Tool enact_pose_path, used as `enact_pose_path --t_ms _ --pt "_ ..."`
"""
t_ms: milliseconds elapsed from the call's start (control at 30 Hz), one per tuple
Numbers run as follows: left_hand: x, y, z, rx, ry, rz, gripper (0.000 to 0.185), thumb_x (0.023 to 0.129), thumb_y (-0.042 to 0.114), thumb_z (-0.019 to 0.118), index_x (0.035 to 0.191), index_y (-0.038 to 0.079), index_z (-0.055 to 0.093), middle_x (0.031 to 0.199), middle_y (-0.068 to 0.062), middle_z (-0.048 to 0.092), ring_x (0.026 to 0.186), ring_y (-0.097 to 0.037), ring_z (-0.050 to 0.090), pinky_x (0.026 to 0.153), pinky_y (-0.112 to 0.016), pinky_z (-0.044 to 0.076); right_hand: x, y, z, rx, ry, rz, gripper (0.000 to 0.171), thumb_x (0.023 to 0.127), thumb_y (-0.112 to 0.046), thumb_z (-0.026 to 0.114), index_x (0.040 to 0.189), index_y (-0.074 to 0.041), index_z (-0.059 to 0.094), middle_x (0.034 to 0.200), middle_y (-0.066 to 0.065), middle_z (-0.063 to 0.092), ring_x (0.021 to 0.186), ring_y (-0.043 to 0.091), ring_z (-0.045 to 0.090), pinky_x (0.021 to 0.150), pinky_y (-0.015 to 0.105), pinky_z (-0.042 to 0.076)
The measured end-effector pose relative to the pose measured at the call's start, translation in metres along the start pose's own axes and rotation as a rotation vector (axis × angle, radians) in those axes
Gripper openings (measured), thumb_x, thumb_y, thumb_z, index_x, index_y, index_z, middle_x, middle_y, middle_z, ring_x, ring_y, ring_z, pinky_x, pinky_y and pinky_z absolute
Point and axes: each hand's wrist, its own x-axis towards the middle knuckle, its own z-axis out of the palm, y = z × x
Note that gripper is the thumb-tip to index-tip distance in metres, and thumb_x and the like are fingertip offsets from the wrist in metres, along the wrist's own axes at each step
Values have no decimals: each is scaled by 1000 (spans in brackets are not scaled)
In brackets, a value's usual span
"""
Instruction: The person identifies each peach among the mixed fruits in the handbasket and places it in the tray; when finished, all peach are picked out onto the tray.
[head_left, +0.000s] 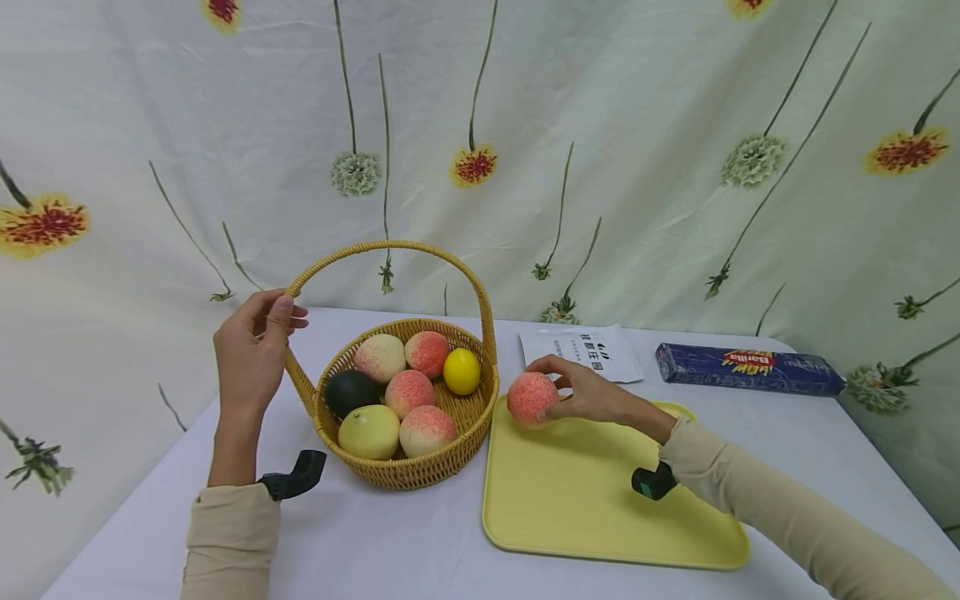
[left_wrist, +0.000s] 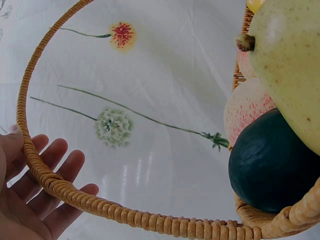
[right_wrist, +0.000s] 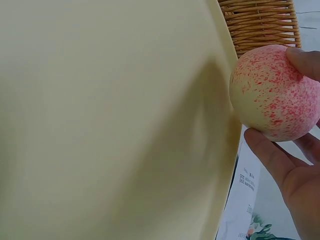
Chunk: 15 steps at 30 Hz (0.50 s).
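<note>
My left hand [head_left: 251, 342] holds the arched handle [head_left: 390, 245] of a wicker basket [head_left: 405, 473], its thumb on one side and fingers on the other. Inside the basket are several peaches [head_left: 427, 431], a yellow lemon [head_left: 461, 372], a dark green avocado-like fruit [left_wrist: 275, 165] and a pale yellow-green, pear-like fruit [head_left: 369, 432] with a short stem. In my right hand [head_left: 588, 393] a pink-speckled peach [head_left: 533, 398] is gripped between thumb and fingers. It hangs over the left back corner of a yellow tray [head_left: 600, 500], close to the basket's right rim.
Behind the tray lies a white packet [head_left: 581, 352] with dark print. A dark blue Barilla pasta box [head_left: 750, 369] stretches along the back right of the white-covered table [head_left: 390, 550]. A flower-patterned cloth [head_left: 637, 167] hangs at the rear.
</note>
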Motion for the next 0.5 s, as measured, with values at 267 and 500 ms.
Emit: enact_pose_path --t_ms 267,500 --pt "0 -1 0 -6 0 3 37 99 34 50 119 6 63 94 -1 66 82 3 61 77 -8 48 -1 5 0 -17 -16 -2 57 82 -13 69 133 -3 45 135 19 46 108 31 58 91 43 49" --pt "0 -1 -1 -11 6 4 38 98 35 50 118 6 63 93 4 65 81 3 61 76 -8 47 -2 7 3 10 -41 11 58 82 -13 68 133 -1 44 136 22 45 112 35 57 90 43 49"
